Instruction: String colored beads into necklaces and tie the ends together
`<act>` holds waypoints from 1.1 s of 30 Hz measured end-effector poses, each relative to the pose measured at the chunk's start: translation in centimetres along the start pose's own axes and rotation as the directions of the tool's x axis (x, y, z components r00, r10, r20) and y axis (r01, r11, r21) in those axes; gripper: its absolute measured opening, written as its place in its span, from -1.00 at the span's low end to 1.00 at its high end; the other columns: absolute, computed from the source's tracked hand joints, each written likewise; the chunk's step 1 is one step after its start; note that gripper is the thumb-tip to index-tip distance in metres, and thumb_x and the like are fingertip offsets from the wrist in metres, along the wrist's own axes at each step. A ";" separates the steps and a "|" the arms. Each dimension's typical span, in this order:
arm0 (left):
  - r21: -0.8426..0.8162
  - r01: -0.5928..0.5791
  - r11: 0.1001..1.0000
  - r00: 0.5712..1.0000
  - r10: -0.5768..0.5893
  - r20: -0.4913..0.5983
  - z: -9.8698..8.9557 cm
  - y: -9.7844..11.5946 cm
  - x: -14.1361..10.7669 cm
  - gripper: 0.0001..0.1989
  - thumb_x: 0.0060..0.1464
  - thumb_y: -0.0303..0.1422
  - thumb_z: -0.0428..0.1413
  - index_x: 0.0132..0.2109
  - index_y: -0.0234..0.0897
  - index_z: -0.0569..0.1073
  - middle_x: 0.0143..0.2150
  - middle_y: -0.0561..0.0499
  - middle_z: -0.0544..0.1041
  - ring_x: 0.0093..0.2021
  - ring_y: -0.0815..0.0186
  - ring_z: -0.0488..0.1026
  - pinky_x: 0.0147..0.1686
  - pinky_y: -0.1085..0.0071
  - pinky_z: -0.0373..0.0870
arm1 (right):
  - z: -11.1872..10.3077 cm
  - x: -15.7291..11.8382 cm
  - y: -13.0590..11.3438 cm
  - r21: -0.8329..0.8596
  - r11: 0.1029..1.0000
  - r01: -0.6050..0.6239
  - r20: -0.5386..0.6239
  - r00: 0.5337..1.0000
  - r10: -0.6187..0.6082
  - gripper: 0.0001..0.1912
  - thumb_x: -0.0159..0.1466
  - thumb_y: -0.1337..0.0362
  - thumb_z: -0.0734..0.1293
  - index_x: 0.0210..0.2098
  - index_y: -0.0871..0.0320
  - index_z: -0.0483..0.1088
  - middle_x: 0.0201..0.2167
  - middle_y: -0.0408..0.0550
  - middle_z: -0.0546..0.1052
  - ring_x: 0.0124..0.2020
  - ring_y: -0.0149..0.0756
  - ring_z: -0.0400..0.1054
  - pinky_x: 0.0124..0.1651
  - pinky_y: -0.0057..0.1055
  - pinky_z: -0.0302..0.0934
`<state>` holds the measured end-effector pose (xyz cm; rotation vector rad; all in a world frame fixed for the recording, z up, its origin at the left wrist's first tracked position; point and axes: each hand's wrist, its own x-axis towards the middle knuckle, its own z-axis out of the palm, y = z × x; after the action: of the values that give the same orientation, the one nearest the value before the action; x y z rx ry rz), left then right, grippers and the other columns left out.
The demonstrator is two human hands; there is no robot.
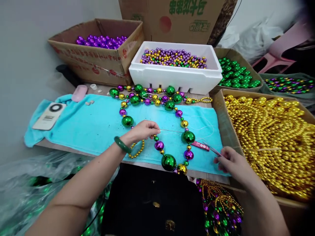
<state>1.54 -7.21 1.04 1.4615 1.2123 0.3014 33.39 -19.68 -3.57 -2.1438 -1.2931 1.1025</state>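
Observation:
My left hand (145, 130) is closed in a pinch over the blue towel, with a thin white string (169, 131) running right from its fingertips. Just below the fingers is one end of a bead strand (168, 162) of large green, purple and gold beads, which loops round on the towel. A green bangle (122, 145) circles the left wrist. My right hand (230, 160), at the towel's right edge, is closed on a slim, pointed reddish tool (214, 150) whose kind I cannot make out. Near its tip lies a flat red piece with white marks (200, 146).
Behind are a carton (86, 62) of purple beads and a white foam box (172, 77) of mixed beads. Right stands a carton (228, 121) of gold bead strings. A phone-like white object (49, 118) lies on the blue towel (91, 131). A gold bead loop (137, 154) hangs near the front edge.

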 end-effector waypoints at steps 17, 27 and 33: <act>-0.011 -0.068 0.998 0.998 0.069 0.011 0.5 1.4 -1.3 -0.88 -0.01 -0.35 0.06 -0.38 -0.34 0.40 -0.52 0.09 0.37 -0.58 0.53 0.28 -0.63 0.61 0.11 | 10.3 -1.5 -10.0 0.520 0.813 0.261 0.172 0.901 -0.399 -0.65 0.15 0.03 0.29 -0.56 0.18 0.36 -0.61 -0.18 0.27 -0.53 -0.44 0.13 -0.47 -0.48 0.04; -0.065 -0.065 0.996 0.998 0.067 0.022 0.8 1.0 -1.1 -0.86 -0.02 -0.31 0.09 -0.38 -0.33 0.39 -0.52 0.09 0.39 -0.59 0.52 0.30 -0.66 0.60 0.09 | 11.1 -0.4 -10.3 0.645 0.757 0.104 0.217 0.925 -0.313 -0.58 0.03 0.03 0.40 -0.22 0.18 0.56 -0.61 -0.17 0.32 -0.57 -0.49 0.08 -0.54 -0.51 -0.09; -0.085 -0.069 0.994 0.997 0.072 0.026 0.9 1.0 -1.0 -0.87 -0.02 -0.33 0.10 -0.40 -0.33 0.40 -0.52 0.10 0.39 -0.60 0.53 0.29 -0.66 0.59 0.09 | 11.6 0.2 -9.9 0.710 0.704 0.022 0.254 0.924 -0.285 -0.64 0.00 0.07 0.43 -0.29 0.18 0.58 -0.65 -0.18 0.31 -0.62 -0.53 0.01 -0.57 -0.51 -0.17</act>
<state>2.31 -8.34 2.01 1.4334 1.1138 0.3737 18.81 -15.31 -4.02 -1.2810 -0.9304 1.6242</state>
